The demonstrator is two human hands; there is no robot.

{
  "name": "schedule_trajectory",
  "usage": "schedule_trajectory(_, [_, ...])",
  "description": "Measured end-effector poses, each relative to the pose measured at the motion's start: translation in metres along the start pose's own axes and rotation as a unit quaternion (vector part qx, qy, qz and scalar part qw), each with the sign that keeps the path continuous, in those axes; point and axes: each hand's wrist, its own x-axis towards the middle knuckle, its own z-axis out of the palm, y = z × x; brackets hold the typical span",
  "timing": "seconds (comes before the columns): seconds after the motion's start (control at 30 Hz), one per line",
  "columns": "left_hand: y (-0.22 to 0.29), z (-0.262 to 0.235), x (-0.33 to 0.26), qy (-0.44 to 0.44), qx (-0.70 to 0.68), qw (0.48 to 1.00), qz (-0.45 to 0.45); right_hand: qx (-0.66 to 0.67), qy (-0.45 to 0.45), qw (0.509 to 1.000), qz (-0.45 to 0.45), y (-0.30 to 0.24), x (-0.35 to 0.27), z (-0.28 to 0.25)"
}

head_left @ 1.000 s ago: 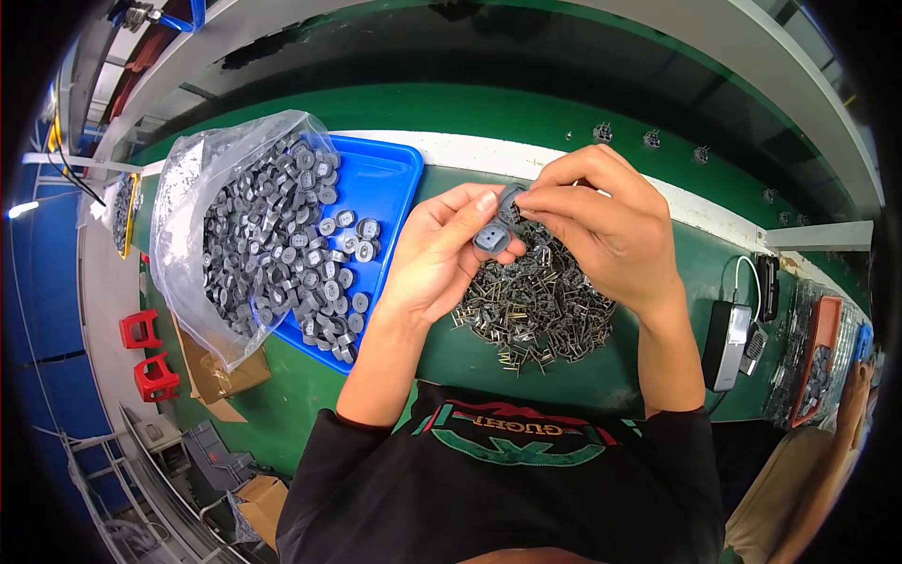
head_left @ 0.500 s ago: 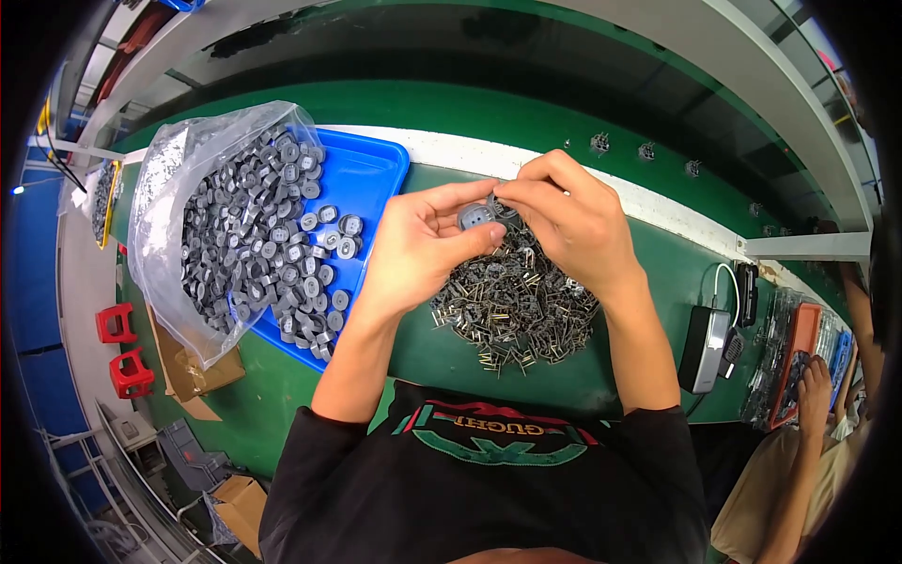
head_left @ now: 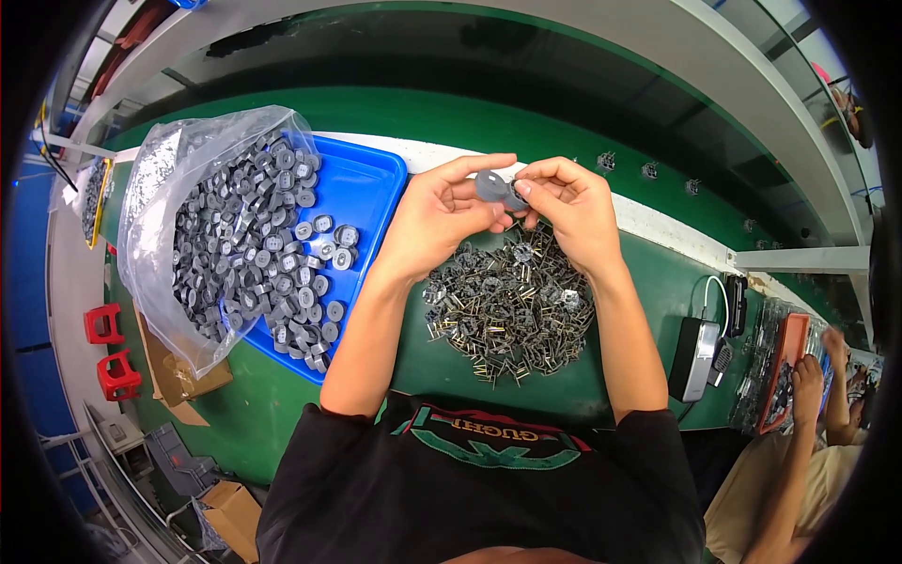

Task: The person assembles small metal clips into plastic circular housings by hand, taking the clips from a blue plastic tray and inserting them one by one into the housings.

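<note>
1. Grey cap (head_left: pixel 489 185): located between the two grips, over the far side of the pronged parts (head_left: pixel 512 305); flat round face visible.
2. Left grip (head_left: pixel 437 218): fingers closed around the grey cap; index finger extended above it, thumb below.
3. Right grip (head_left: pixel 575 209): thumb and fingertips pinch a second grey part (head_left: pixel 516 195) just beside the cap. Whether the two pieces are joined cannot be determined; the fingers cover the contact zone.
4. Pronged parts: heaped on the green tabletop (head_left: pixel 667 274) beneath and nearer the wearer than both grips; metal pins point in mixed directions.
5. Blue tray (head_left: pixel 365 167): left of the heap. A clear bag (head_left: pixel 141 246), open toward the right, lies partly on it. Cap stock (head_left: pixel 246 221) fills the bag and spills onto the tray.
6. Silver box (head_left: pixel 694 357): right of the heap, with a white cable (head_left: pixel 723 293) beside it.
7. Orange bin (head_left: pixel 795 331): farther right; a co-worker's hand (head_left: pixel 806 385) is near it.
</note>
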Motion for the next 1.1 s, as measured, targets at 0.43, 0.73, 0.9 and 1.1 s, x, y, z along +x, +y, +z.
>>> schedule_trajectory(0.43, [-0.022,-0.021,0.002,0.145,0.172,0.966,0.129,-0.355,0.061,0.933,-0.027,-0.012,0.050,-0.045])
schedule_trajectory(0.73, [-0.025,-0.022,0.004,0.151,-0.047,0.987,0.025,-0.626,0.137,0.753,-0.151,0.035,0.083,-0.089])
schedule_trajectory(0.9, [-0.026,-0.031,0.000,0.134,-0.202,0.970,-0.022,-0.530,-0.085,0.841,-0.058,-0.011,0.027,-0.030])
schedule_trajectory(1.1, [-0.037,-0.023,0.005,0.099,-0.212,0.972,0.010,-0.552,-0.179,0.814,-0.004,-0.006,0.006,-0.028])
